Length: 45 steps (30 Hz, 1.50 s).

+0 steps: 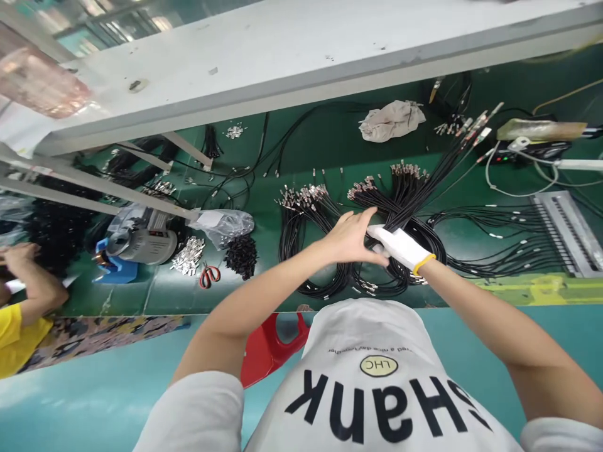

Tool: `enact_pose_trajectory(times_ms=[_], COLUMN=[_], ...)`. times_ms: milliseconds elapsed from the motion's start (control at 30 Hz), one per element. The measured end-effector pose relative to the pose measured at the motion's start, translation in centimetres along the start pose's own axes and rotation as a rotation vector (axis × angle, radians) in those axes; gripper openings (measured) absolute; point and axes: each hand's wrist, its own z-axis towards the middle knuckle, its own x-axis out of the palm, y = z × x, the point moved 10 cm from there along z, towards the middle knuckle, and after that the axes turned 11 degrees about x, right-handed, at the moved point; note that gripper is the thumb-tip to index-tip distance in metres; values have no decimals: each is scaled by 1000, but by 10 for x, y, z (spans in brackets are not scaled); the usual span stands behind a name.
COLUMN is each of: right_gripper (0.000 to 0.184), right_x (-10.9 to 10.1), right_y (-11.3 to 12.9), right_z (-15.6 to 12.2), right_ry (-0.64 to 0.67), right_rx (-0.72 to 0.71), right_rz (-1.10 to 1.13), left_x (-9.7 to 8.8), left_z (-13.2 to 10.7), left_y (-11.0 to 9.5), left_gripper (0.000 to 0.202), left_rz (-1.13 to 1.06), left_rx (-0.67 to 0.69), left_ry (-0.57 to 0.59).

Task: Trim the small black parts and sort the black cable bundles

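Observation:
My left hand (351, 237) is bare, its fingers stretched and its thumb apart. It lies on a bundle of black cables (405, 188) and touches the fingertips of my right hand (400, 246). That hand wears a white glove with a yellow cuff and grips the bundle where the cables converge. Above the grip the cables fan out, their metal connectors (409, 169) pointing away from me. Below my hands the cables lie in loops (330, 285) on the green bench (264, 220). Part of the gloved fingers is hidden under my left hand.
More connector-tipped cables (304, 198) lie to the left, a long fan of them (499, 235) and a metal rack (568, 232) to the right. Red-handled scissors (209, 275), loose metal parts (188, 256), a plastic bag (223, 225) and a small machine (141, 238) sit left. A crumpled rag (391, 120) lies further back. Another person in yellow (21, 301) works at far left.

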Motion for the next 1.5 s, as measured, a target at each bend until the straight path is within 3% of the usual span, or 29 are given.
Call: enact_pose_trajectory(times_ms=[100,233,400,467,533,633,733,800,900,967,1100,1233,1333,1500], right_gripper=[44,45,49,54,62,60,59,56,58,71,81,90,88,65], right_x=[-20,-40,-69,-95,-125,-166,-195,-210,-227,-226,-219,-218,-216,-198], right_y=[-11,-20,-34,-44,-59,-72,-75,-81,-99,-116,-157,-191,-198,-186], right_z=[0,-3,-20,-27,-30,-28,-15,0,19,29,28,11,6,7], right_ry=[-11,15,286,281,180,-5,-148,-287,-593,-698,-742,-721,-717,-820], right_rx=[27,58,68,63,82,65,18,26,114,164,213,429,527,385], right_rz=[5,-30,61,143,196,189,146,26,-383,-628,-695,-707,-733,-784], left_x=[44,82,98,98,96,93,96,106,128,142,157,154,152,153], left_z=[-6,12,43,57,75,113,160,186,210,215,215,212,211,203], left_y=[14,19,33,43,55,68,80,92,114,124,134,138,138,141], left_gripper=[122,91,55,38,30,31,34,41,68,87,117,113,109,110], left_rz=[247,264,114,98,79,51,56,87,215,292,334,387,414,397], left_rx=[-105,-209,-196,-196,-202,-166,-116,-129,-180,-180,-160,-204,-213,-245], left_ry=[16,110,199,190,178,148,136,153,186,203,208,223,235,197])
